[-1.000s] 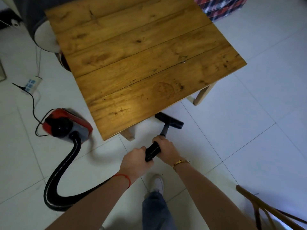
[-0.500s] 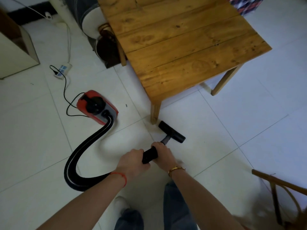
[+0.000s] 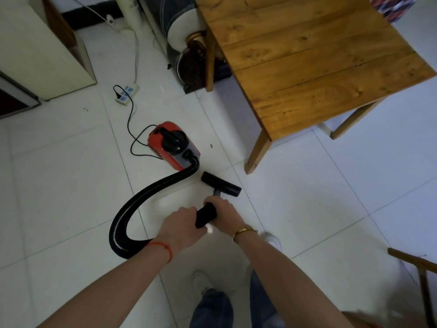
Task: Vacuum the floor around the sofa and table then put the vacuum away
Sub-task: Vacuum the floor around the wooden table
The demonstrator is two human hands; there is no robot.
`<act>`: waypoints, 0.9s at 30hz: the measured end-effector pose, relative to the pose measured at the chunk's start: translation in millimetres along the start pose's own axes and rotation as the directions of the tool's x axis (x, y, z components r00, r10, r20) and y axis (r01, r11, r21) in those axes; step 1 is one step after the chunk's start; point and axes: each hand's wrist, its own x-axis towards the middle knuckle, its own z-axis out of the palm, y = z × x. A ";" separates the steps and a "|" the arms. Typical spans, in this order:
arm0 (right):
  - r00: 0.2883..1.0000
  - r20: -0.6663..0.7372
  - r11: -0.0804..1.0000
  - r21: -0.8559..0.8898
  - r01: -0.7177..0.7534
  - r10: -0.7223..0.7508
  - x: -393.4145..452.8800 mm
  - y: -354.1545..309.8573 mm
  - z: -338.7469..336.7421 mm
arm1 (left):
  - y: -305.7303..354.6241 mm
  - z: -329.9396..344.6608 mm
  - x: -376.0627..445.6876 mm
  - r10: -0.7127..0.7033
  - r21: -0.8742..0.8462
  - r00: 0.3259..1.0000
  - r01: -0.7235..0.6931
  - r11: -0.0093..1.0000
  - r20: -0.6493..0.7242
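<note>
Since the earlier frames my view had pulled back and swung left: the nozzle (image 3: 221,187), which a second before sat under the counter (image 3: 314,65) edge, now lay on open floor (image 3: 71,174) just short of the counter's near leg (image 3: 257,151), and the vacuum (image 3: 173,145) had come nearer the middle of the picture. I saw both hands wrapped round the black wand (image 3: 206,215): the left hand (image 3: 181,227) clenched on its rear end, the right hand (image 3: 223,213) grasping it further forward, close to the nozzle's neck. The nozzle rested flat on the white tiles, apart from the leg. The red vacuum stood on the floor left of the nozzle, and its ribbed hose (image 3: 142,209) curved out from its front, swept down to the left and looped back under my left wrist. Its thin black cord (image 3: 130,119) ran back to a power strip (image 3: 127,92) on the tiles. A red string (image 3: 163,247) circled my left wrist and a gold bracelet (image 3: 243,232) my right. Behind the counter I could make out the rolled arm of the sofa (image 3: 179,20). A pale cabinet (image 3: 42,50) stood at the far left, and a wooden chair (image 3: 416,268) showed at the lower right edge. One white shoe (image 3: 272,240) was planted just right of my right wrist; a second one (image 3: 201,279) showed blurred lower down.
</note>
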 end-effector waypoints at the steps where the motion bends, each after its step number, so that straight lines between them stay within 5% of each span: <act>1: 1.000 0.001 1.000 0.003 0.009 -0.009 6.1 -6.5 2.0 | -7.1 -3.9 1.0 -0.003 0.001 1.000 0.003 1.000 -0.010; 12: 0.999 -0.020 0.999 -0.027 0.028 -0.028 70.8 -7.8 -3.8 | -28.3 -24.6 52.3 -0.010 -0.035 0.997 0.008 0.999 -0.078; 27: 0.991 0.043 0.982 -0.131 0.134 -0.129 244.1 14.0 -107.3 | 4.7 -118.7 205.3 -0.078 -0.134 0.987 0.059 0.989 -0.140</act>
